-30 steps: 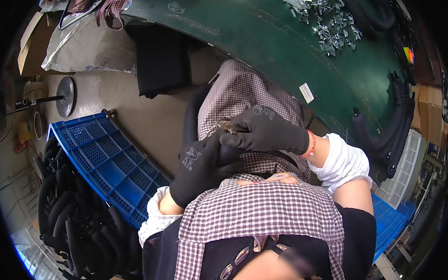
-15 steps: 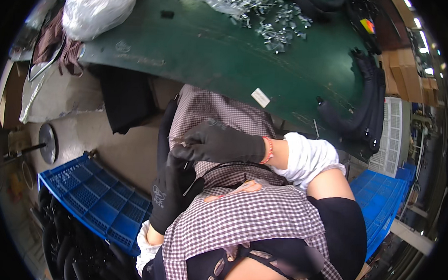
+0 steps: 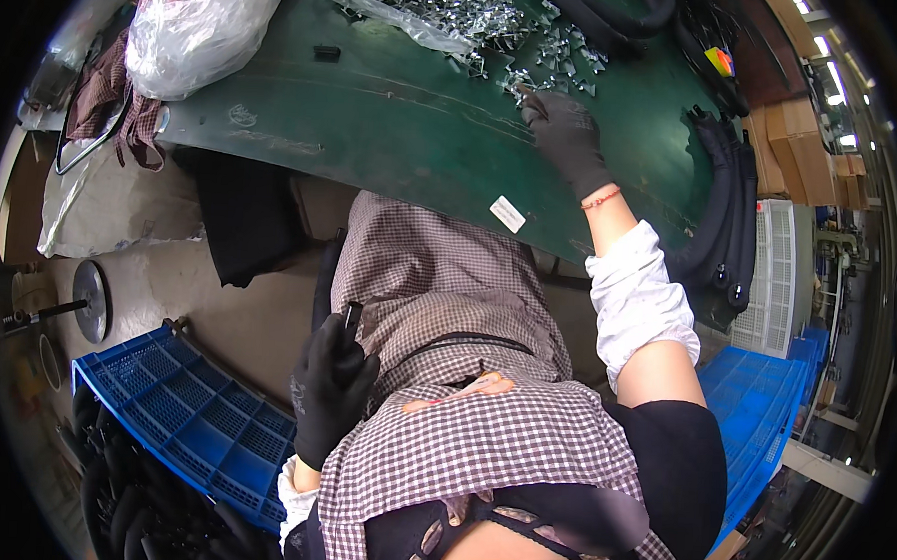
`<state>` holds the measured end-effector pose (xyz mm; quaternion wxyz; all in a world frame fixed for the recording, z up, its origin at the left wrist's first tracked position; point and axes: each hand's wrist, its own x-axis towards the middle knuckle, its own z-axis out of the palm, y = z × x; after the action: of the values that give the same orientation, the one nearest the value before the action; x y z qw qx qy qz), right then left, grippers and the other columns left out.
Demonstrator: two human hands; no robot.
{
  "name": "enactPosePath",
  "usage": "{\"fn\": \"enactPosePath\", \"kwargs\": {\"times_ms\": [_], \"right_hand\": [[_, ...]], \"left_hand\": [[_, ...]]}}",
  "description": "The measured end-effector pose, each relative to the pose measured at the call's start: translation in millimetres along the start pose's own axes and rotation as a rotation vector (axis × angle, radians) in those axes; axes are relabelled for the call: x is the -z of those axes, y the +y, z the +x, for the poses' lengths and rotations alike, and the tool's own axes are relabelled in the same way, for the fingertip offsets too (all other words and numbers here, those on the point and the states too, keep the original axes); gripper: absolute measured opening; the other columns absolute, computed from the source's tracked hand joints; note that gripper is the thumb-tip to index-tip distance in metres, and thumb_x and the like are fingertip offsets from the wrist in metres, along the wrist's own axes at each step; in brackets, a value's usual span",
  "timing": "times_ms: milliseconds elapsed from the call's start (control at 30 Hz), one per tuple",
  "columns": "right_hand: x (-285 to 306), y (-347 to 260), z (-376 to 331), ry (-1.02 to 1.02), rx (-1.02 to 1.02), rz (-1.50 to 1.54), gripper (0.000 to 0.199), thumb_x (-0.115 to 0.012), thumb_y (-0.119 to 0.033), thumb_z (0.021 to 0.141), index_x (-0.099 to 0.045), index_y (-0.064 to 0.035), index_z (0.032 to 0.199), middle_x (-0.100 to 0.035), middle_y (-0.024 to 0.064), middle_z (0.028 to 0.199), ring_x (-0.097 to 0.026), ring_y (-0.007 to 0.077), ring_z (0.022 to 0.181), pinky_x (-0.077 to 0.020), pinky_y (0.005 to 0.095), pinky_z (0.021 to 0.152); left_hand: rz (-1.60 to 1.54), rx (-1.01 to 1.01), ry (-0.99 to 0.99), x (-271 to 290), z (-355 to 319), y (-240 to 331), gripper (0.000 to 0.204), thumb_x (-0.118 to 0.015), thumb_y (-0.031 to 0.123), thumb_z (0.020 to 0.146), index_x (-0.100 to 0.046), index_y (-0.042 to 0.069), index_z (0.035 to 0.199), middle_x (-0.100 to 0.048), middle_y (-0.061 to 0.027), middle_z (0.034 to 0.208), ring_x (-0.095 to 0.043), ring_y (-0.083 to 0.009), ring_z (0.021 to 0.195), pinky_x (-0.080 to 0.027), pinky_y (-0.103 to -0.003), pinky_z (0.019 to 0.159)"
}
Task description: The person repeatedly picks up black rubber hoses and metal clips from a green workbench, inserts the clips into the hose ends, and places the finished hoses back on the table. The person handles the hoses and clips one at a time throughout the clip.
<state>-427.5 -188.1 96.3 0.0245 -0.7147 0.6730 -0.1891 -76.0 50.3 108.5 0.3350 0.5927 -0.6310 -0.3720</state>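
Head view, left hand (image 3: pixel 329 390) gripping black hose (image 3: pixel 330 285) at lap, right hand (image 3: pixel 567 135) fingers spread on metal clips (image 3: pixel 538 74)

A green desk (image 3: pixel 395 128) fills the upper frame, blue crates (image 3: pixel 177 413) sit on the pale floor (image 3: pixel 232 316) lower left.

Black gloves cover the left hand (image 3: pixel 332 390) and right hand (image 3: pixel 572 137), the table (image 3: pixel 395 128) at upper centre is dark green, the apron (image 3: pixel 464 381) brown-and-white checked, and the crate (image 3: pixel 177 413) at lower left blue.
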Motion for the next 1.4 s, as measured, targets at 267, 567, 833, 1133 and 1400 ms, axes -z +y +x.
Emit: {"fn": "enactPosePath", "kwargs": {"times_ms": [267, 567, 833, 1133, 1400], "right_hand": [[42.4, -107.8, -78.0, -0.337, -0.040, 0.998, 0.013, -0.062, -0.009, 0.089, -0.067, 0.0002, 0.095, -0.063, 0.0021, 0.076, -0.056, 0.0064, 0.069, -0.0461, 0.0245, 0.063], [14.4, -178.8, -150.6, -0.895, -0.040, 1.360, 0.019, -0.062, -0.009, 0.090, -0.067, 0.0020, 0.104, -0.070, 0.0082, 0.083, -0.063, 0.0092, 0.074, -0.0512, 0.0238, 0.069], [21.2, -184.1, -158.6, -0.827, 0.059, 1.086, 0.028, -0.072, -0.013, 0.083, -0.066, 0.0022, 0.106, -0.069, 0.0138, 0.096, -0.067, 0.0163, 0.086, -0.0538, 0.0288, 0.075], [18.3, -195.1, -162.8, -0.732, 0.002, 1.025, 0.050, -0.081, -0.028, 0.074, -0.053, -0.0005, 0.105, -0.065, 0.0133, 0.094, -0.066, 0.0225, 0.085, -0.0541, 0.0340, 0.076], [10.4, -188.4, -150.9, -0.804, 0.142, 0.694, 0.057, -0.078, -0.054, 0.071, -0.063, 0.0004, 0.082, -0.063, 0.0123, 0.069, -0.061, 0.0212, 0.061, -0.0485, 0.0339, 0.058]], "left_hand": [[0.062, -0.200, 0.078, -1.4, 11.6, 4.2, 0.031, -0.072, 0.002, 0.076, -0.064, 0.005, 0.106, -0.061, -0.0191, 0.111, -0.066, -0.0311, 0.089, -0.054, -0.036, 0.071], [0.050, -0.046, 0.089, -3.1, 7.9, 4.0, 0.032, -0.078, 0.009, 0.072, -0.065, 0.005, 0.101, -0.060, -0.0164, 0.104, -0.064, -0.0301, 0.088, -0.051, -0.036, 0.070], [0.207, -0.114, 0.197, -9.4, 10.6, 7.6, 0.030, -0.075, 0.002, 0.068, -0.065, 0.004, 0.097, -0.060, -0.0143, 0.102, -0.065, -0.0267, 0.084, -0.052, -0.033, 0.065], [0.161, -0.116, 0.235, -9.9, 8.2, -1.8, 0.031, -0.073, 0.003, 0.069, -0.067, 0.005, 0.099, -0.061, -0.0130, 0.102, -0.066, -0.0274, 0.086, -0.053, -0.032, 0.066], [0.227, -0.153, 0.163, -10.1, 12.1, 12.1, 0.030, -0.076, 0.010, 0.066, -0.067, 0.009, 0.095, -0.062, -0.0107, 0.096, -0.065, -0.0277, 0.085, -0.052, -0.034, 0.067]]}}
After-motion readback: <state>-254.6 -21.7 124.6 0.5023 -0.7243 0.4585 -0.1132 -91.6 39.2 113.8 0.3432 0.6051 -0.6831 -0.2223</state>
